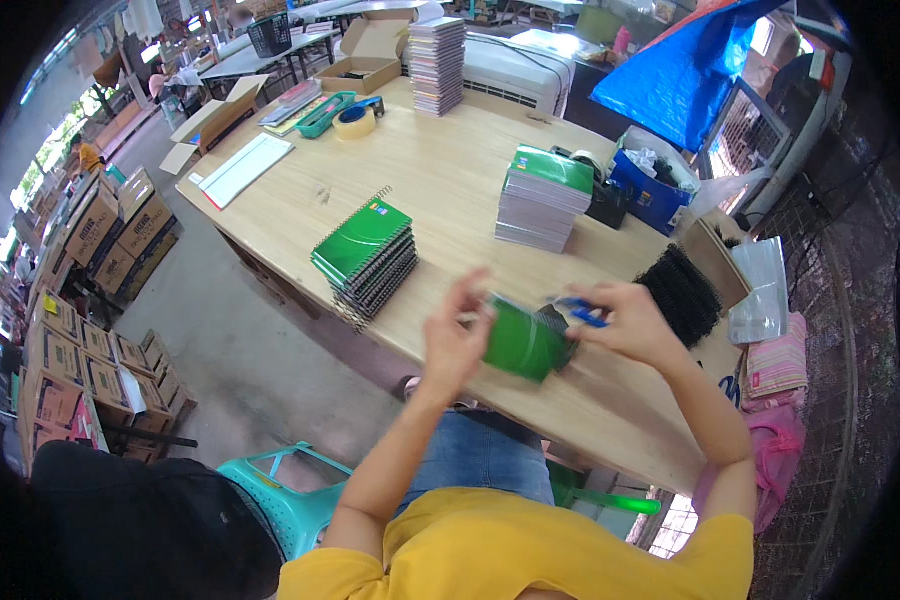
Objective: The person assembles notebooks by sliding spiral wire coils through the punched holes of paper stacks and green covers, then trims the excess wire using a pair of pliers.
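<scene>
A small green-covered notebook is blurred by motion at the near edge of the table, between my two hands. My left hand is at its left edge, fingers curved and smeared, so I cannot see whether they grip it. My right hand is closed around a small blue-handled tool, which looks like pliers, at the notebook's right side. Dark coil binding shows along that side, partly hidden by the hand. Left of my hands stands a pile of green spiral notebooks.
Farther back is a stack of green-covered pads. Black binding coils lie at the right, beside clear plastic bags. A blue box, tape roll and tall paper stack also occupy the table. A turquoise stool stands left.
</scene>
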Available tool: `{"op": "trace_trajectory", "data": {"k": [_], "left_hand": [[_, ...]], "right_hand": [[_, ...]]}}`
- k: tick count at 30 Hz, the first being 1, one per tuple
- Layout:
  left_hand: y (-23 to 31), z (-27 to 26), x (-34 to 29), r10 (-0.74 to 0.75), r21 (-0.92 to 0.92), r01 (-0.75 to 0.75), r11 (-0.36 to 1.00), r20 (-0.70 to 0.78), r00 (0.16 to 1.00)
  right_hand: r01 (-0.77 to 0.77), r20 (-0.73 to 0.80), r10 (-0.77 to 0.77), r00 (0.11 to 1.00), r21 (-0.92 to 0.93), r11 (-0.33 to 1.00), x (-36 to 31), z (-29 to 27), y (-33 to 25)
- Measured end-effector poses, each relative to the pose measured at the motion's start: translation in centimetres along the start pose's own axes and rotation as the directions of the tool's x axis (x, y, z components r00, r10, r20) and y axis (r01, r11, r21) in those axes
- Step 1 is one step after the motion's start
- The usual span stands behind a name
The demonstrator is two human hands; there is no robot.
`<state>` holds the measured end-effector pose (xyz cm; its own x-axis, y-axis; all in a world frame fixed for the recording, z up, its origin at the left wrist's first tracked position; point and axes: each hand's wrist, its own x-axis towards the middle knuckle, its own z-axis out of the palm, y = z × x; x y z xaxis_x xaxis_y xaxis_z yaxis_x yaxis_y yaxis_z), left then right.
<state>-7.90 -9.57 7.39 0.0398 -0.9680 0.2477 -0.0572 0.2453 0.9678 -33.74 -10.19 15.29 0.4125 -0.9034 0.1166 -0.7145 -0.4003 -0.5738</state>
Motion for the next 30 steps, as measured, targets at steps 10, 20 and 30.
{"op": "trace_trajectory", "data": {"k": [10, 20, 30], "left_hand": [[-1.4, -19.0, 10.4, 0.004, 0.135, 0.064, 0.989, -0.452, 0.892], [-2.3, -19.7, 10.4, -0.042, 0.545, 0.239, 0.804, -0.348, 0.936], [0.6, -14.2, 8.2, 0.371, 0.893, -0.260, 0.367, 0.116, 0.921]], "right_hand": [[-0.326, -0.271, 0.346, 0.898, 0.115, 0.938, -7.0, 0.0, 5.5], [-0.419, -0.323, 0.372, 0.870, -0.088, 0.904, -8.1, 6.4, 11.1], [0.050, -0.208, -0.128, 0.970, -0.344, 0.938, -4.3, 12.1, 7.0]]}}
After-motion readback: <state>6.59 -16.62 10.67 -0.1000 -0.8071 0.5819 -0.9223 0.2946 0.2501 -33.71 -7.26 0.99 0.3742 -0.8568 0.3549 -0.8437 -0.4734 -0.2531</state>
